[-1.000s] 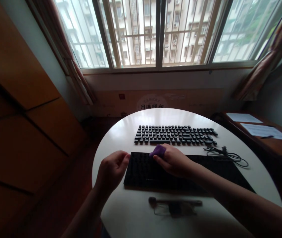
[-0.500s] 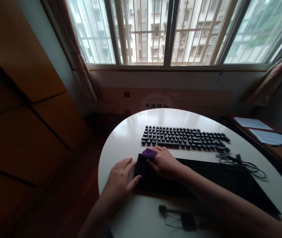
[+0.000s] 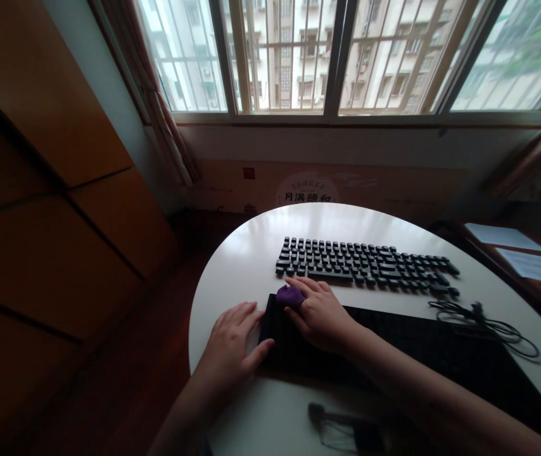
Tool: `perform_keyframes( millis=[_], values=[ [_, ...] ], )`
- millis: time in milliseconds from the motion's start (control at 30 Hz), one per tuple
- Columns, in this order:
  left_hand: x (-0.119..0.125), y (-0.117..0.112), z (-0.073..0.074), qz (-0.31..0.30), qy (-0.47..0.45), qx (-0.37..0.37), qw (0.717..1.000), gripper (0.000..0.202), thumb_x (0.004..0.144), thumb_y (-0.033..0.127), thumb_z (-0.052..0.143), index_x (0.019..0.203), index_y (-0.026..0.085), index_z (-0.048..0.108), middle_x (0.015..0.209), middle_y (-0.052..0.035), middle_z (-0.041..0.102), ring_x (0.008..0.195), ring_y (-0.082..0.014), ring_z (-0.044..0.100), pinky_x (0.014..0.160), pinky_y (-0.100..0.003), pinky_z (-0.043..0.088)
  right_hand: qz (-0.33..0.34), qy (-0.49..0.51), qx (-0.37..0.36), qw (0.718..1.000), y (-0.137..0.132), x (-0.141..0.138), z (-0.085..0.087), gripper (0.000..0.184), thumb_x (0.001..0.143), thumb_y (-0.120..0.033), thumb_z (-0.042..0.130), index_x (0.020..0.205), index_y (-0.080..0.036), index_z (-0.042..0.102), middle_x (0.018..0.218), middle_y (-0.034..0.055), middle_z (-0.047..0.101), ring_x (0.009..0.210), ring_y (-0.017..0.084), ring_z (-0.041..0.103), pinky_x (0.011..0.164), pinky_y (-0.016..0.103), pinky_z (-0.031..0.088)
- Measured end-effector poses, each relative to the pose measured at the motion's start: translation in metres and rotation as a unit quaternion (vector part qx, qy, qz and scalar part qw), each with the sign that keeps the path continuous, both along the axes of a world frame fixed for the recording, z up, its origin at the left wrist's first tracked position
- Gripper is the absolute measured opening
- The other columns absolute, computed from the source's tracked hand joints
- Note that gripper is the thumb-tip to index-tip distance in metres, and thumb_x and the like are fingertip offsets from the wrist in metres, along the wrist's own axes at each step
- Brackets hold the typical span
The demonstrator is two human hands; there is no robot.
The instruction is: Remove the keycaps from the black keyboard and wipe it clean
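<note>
My right hand (image 3: 322,315) presses a small purple cloth (image 3: 289,295) onto the far left corner of a black keyboard base (image 3: 408,351) with its keycaps off. Its fingers are curled over the cloth. Beside the base's left end my left hand (image 3: 232,345) lies flat on the white round table (image 3: 246,266), fingers spread, thumb touching the base's edge. Beyond the base, the black keycaps (image 3: 363,265) are laid out in rows in keyboard order.
A coiled black cable (image 3: 484,324) lies at the right of the keycaps. A dark small brush-like tool (image 3: 344,430) lies near the table's front edge. A side desk with papers (image 3: 517,250) stands at the right. Wooden cabinets fill the left; a barred window is ahead.
My left hand came down from a raised loose fist to lie flat beside the base. My right hand slid the purple cloth left to the base's corner. The view shifted.
</note>
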State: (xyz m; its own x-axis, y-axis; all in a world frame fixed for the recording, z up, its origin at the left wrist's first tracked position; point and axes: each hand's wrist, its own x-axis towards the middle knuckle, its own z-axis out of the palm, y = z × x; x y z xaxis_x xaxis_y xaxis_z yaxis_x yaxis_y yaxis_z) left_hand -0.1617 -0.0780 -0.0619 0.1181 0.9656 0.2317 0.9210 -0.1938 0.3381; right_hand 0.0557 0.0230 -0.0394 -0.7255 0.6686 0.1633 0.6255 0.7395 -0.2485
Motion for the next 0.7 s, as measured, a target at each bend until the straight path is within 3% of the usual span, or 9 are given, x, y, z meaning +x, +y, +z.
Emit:
perform_keyframes(
  millis=[267, 467, 700],
  values=[
    [0.001, 0.0, 0.0, 0.002, -0.001, 0.016, 1.0, 0.046, 0.088, 0.045, 0.063, 0.127, 0.02, 0.066, 0.139, -0.0138, 0.06, 0.13, -0.0353, 0.051, 0.112, -0.056, 0.039, 0.039, -0.039, -0.024, 0.998, 0.002, -0.001, 0.0, 0.057, 0.106, -0.047, 0.031, 0.144, -0.012, 0.054, 0.162, 0.0101, 0.027, 0.15, 0.032, 0.022, 0.121, 0.054, 0.019],
    [0.001, 0.0, -0.002, 0.0, 0.003, 0.018, 1.0, 0.05, 0.088, 0.045, 0.063, 0.129, 0.017, 0.064, 0.138, -0.0146, 0.06, 0.13, -0.0354, 0.051, 0.112, -0.055, 0.039, 0.056, -0.058, 0.005, 0.997, 0.006, -0.009, 0.011, 0.053, 0.105, -0.047, 0.033, 0.134, -0.015, 0.064, 0.16, 0.0113, 0.031, 0.151, 0.035, 0.019, 0.12, 0.061, 0.011],
    [0.003, 0.0, -0.001, 0.006, -0.001, 0.014, 1.0, 0.049, 0.087, 0.045, 0.063, 0.129, 0.018, 0.064, 0.138, -0.014, 0.06, 0.13, -0.0352, 0.051, 0.112, -0.054, 0.038, 0.049, -0.026, -0.014, 0.998, 0.017, -0.032, 0.01, 0.05, 0.106, -0.043, 0.032, 0.138, -0.016, 0.058, 0.157, 0.0121, 0.038, 0.149, 0.033, 0.027, 0.117, 0.059, 0.024]
  ],
)
